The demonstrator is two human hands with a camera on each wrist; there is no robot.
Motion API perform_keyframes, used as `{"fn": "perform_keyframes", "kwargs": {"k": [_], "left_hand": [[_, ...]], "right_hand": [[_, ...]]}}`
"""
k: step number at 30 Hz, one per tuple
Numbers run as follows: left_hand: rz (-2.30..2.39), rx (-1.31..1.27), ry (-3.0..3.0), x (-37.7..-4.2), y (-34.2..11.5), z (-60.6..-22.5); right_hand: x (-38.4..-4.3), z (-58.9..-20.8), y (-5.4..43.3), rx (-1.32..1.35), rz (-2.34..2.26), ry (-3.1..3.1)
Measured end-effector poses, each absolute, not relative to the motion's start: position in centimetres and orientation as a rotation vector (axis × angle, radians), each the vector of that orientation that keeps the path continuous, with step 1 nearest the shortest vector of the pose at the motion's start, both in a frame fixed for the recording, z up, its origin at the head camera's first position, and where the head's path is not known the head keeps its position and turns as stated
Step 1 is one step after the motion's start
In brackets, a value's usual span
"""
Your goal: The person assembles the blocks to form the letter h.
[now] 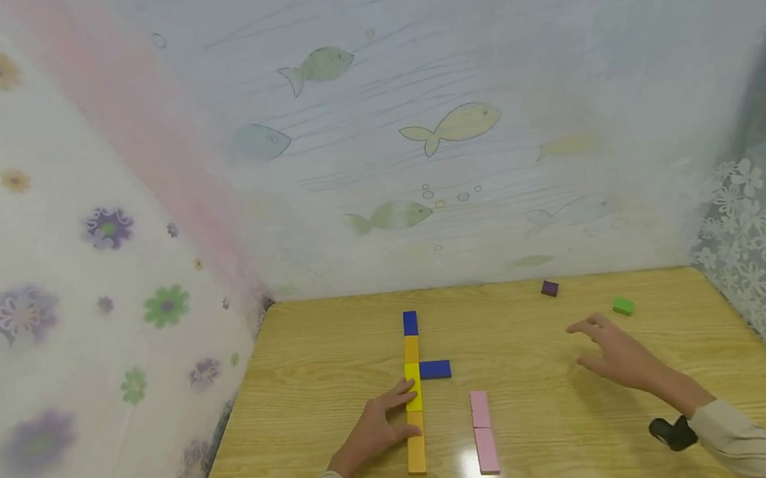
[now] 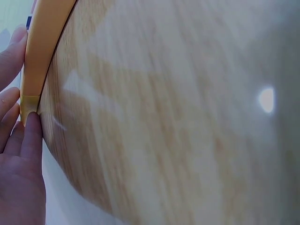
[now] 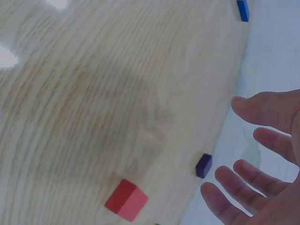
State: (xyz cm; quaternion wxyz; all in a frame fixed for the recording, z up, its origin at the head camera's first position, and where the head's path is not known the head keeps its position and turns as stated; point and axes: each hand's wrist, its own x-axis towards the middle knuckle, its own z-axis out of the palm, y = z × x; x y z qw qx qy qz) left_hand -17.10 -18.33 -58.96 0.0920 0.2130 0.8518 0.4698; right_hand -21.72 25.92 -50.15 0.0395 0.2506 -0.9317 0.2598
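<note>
A straight column of blocks lies on the wooden table (image 1: 337, 347): a blue block (image 1: 410, 323) at the far end, an orange block (image 1: 411, 349), a yellow block (image 1: 413, 370), then more orange (image 1: 417, 458) at the near end. Fingertips of my left hand (image 1: 377, 423) touch the yellow part's left side, while the thumb lies on the near orange part. Another blue block (image 1: 435, 370) sticks out rightward from the yellow one. Over the right side of the table, my right hand (image 1: 615, 356) hovers with nothing in it, its fingers loosely spread.
Two pink blocks (image 1: 480, 410) lie end to end right of the column. Toward the back right are a dark purple block (image 1: 550, 289) and a green block (image 1: 623, 306). A red block (image 3: 126, 200) shows in the right wrist view. Patterned curtains (image 1: 462, 210) stand behind the table.
</note>
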Motion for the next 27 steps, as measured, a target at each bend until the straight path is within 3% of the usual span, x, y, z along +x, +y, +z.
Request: {"fn": "perform_keyframes", "kwargs": {"k": [13, 23, 27], "left_hand": [[1.384, 0.605, 2.547, -17.0, -18.1, -58.7], [1.399, 0.614, 2.533, -16.0, -17.5, -55.9], [1.395, 0.604, 2.523, -16.4, -17.8, -57.1]], "right_hand": [[-21.5, -51.4, 28.2, 0.708, 0.826, -2.836], [-21.3, -53.4, 30.0, 0.625, 0.820, -2.829], [-21.2, -54.0, 30.6, 0.570, 0.808, -2.834]]}}
